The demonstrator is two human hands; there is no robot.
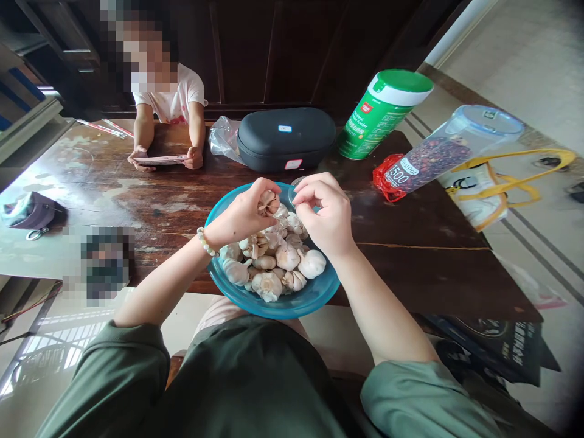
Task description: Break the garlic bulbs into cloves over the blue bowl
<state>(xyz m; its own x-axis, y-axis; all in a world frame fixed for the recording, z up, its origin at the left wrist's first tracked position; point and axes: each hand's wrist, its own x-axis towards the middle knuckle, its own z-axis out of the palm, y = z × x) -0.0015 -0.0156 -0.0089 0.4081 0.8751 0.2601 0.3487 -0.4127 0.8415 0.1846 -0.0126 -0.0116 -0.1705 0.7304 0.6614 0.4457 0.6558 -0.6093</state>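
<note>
A blue plastic bowl [322, 296] full of garlic bulbs [287, 256] sits at the table's near edge, above my lap. My left hand [241, 213], with a beaded bracelet at the wrist, is closed round a garlic bulb [269, 203] over the bowl's far part. Beside it, my right hand [323, 210] has thumb and fingers pinched together above the bowl's right side. At those fingertips shows a thin, pale scrap [297, 182] that looks like garlic skin. Whole bulbs and partly split ones lie heaped below both hands.
On the dark wooden table [410, 225] stand a black zip case [286, 139], a green canister [383, 114] and a clear jar [438, 155] leaning right. Across the table a person [171, 100] holds a tablet [162, 160]. A cap [33, 210] lies far left.
</note>
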